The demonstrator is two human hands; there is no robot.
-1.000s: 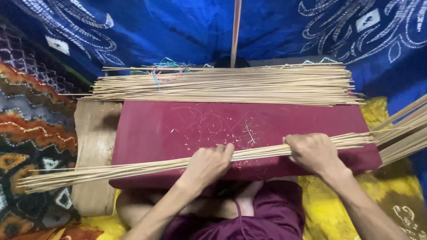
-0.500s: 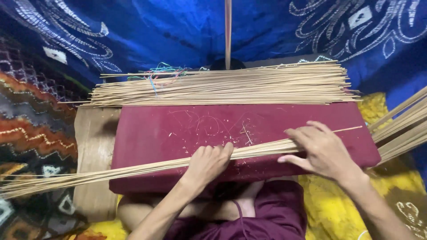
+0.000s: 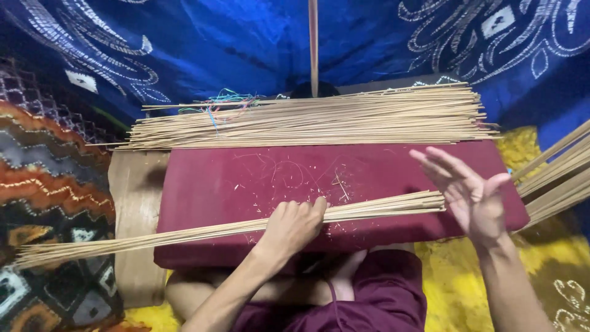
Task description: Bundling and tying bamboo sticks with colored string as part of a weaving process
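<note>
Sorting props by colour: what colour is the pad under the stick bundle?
Dark maroon pad, seen in the head view.

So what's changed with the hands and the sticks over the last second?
The right hand let go of the near bundle of sticks and lifted off, palm open at the bundle's right end. The bundle slid left, further past the maroon cushion. The left hand stays pressed on the bundle; the far pile of sticks is unmoved.

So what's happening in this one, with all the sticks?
A seated person works thin bamboo sticks on a maroon padded board across their lap. The left hand presses down on a small bundle of sticks lying across the board's near edge. The right hand is open, palm facing the bundle's right end, fingers spread and holding nothing. A larger pile of sticks lies along the board's far edge.
</note>
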